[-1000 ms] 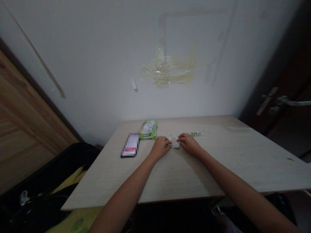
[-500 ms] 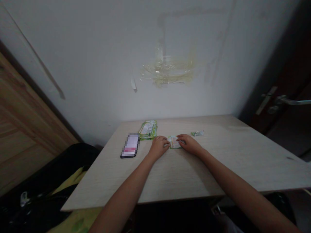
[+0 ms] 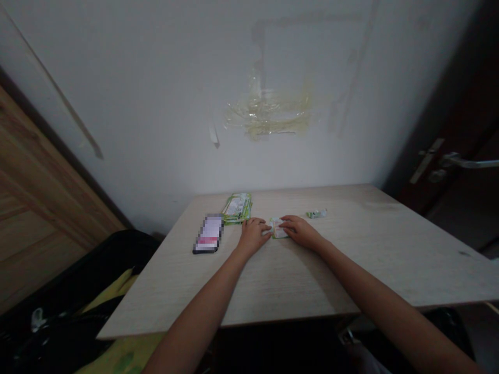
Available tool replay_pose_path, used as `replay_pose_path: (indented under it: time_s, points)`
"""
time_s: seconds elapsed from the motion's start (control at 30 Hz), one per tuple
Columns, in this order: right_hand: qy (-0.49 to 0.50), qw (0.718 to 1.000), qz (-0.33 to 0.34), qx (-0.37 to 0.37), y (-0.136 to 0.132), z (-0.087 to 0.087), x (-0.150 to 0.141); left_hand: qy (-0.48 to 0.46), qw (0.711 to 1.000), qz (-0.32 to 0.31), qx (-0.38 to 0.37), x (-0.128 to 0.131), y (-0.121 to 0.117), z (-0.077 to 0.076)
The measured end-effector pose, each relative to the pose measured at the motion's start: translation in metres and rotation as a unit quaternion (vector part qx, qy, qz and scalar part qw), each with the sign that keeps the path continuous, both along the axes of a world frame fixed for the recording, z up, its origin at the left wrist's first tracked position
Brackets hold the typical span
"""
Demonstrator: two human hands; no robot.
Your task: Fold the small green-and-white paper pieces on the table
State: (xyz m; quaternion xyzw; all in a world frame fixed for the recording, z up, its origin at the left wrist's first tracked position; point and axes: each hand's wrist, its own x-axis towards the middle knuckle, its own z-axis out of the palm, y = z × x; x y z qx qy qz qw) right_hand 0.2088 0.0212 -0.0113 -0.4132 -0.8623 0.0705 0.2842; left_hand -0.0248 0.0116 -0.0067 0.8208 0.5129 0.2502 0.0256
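Observation:
A small green-and-white printed packet (image 3: 277,229) lies flat on the table between my hands. My right hand (image 3: 299,230) rests over its right part, fingers stretched out and lying on it. At the packet's left edge is my left hand (image 3: 254,234), its fingers apart and the tips at or touching that edge. Beyond my left hand sits a stack of similar green-and-white packets (image 3: 237,206). Part of the packet is hidden under my right hand.
A phone (image 3: 209,234) with a blurred screen lies left of my left hand. To the right, a small crumpled green-and-clear strip (image 3: 316,213) lies on the pale wooden table (image 3: 351,270). The wall (image 3: 163,130) stands behind, with a door handle (image 3: 471,162) at right.
My right hand has slid slightly left over the packet. My left hand has shifted a little to the left. The stack, phone and strip stay in place.

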Motion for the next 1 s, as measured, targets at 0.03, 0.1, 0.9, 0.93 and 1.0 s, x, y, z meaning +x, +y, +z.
replay_pose_path:
  time_s: [0.03,0.1,0.9,0.93,1.0]
  points:
    - [0.0,1.0,0.001,0.0,-0.0003,-0.0001,-0.0005,-0.001,1.0,0.003,-0.003,0.0001,-0.0001,-0.0001]
    - [-0.001,1.0,0.004,0.0,-0.0011,0.0004,-0.0017,0.0,1.0,0.013,-0.011,0.0005,-0.0007,0.0004]
    - [-0.026,0.999,-0.001,0.032,-0.0034,-0.0003,-0.0086,0.015,0.998,0.032,-0.049,0.0012,-0.0025,0.0065]
    - [-0.025,0.999,-0.001,0.033,-0.0034,-0.0008,-0.0088,0.014,0.998,0.032,-0.047,0.0008,-0.0026,0.0065]
    - [-0.021,0.999,-0.003,0.033,-0.0032,-0.002,-0.0088,0.012,0.999,0.029,-0.04,0.0001,-0.0029,0.0069]
